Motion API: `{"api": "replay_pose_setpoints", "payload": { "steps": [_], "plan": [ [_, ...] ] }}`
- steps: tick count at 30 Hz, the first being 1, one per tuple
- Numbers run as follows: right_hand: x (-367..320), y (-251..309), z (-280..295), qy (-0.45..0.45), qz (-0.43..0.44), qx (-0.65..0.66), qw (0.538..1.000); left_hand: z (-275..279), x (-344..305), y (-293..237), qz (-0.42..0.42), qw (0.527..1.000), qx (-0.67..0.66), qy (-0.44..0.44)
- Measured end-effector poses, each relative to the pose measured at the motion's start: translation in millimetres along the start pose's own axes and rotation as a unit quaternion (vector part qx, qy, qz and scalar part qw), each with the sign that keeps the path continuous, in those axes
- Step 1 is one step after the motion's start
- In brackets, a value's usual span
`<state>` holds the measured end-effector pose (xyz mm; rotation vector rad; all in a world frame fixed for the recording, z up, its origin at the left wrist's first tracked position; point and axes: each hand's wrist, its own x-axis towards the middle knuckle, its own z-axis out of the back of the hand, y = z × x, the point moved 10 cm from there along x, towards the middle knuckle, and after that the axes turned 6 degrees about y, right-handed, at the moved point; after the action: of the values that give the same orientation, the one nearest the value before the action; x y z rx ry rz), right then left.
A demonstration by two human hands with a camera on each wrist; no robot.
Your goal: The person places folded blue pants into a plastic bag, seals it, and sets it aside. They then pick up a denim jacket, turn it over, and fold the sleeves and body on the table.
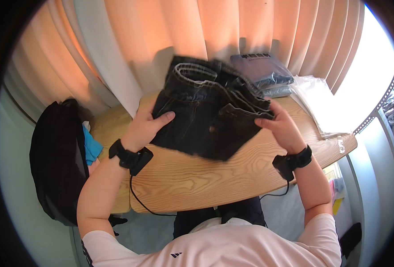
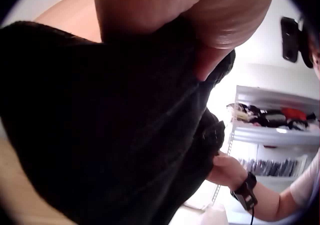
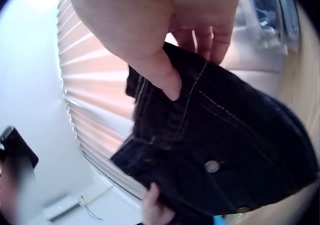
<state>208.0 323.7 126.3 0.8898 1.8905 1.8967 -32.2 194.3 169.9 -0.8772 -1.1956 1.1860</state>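
Note:
A folded black denim garment [image 1: 190, 118] with pale stitching hangs tilted above the wooden table, held between both hands. My left hand [image 1: 142, 129] grips its left side, with the thumb lying on the front and the fingers out of sight behind the cloth. At the upper right corner, my right hand [image 1: 283, 124] pinches the layered edges between thumb and fingers. Round metal buttons show on the denim [image 3: 240, 150] in the right wrist view. Seen from the left wrist, the dark cloth [image 2: 125, 135] fills most of the picture.
Packaged clothing [image 1: 263, 71] in plastic lies at the back of the wooden table [image 1: 170, 182], beside a clear plastic bag [image 1: 315, 100]. A black bag-like heap [image 1: 57, 160] with blue cloth [image 1: 91, 144] stands on the left. Pleated curtains [image 1: 183, 26] hang behind.

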Motion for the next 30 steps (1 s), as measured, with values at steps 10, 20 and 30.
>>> {"api": "replay_pose_setpoints", "payload": {
  "steps": [10, 20, 30],
  "plan": [
    [-64.0, -48.1, 51.6, 0.006, -0.025, -0.454, 0.890, -102.8, -117.0, 17.7, -0.166, 0.865, 0.420, 0.221],
    [-87.8, -43.8, -118.0, 0.072, 0.075, -0.570, 0.815, -34.4, -133.6, 47.3, 0.024, 0.942, 0.320, -0.102],
    [-80.2, -87.7, -139.4, 0.058, 0.056, -0.598, 0.798, -95.1, -131.7, 83.0, -0.011, 0.961, 0.277, 0.019]
  ]
}}
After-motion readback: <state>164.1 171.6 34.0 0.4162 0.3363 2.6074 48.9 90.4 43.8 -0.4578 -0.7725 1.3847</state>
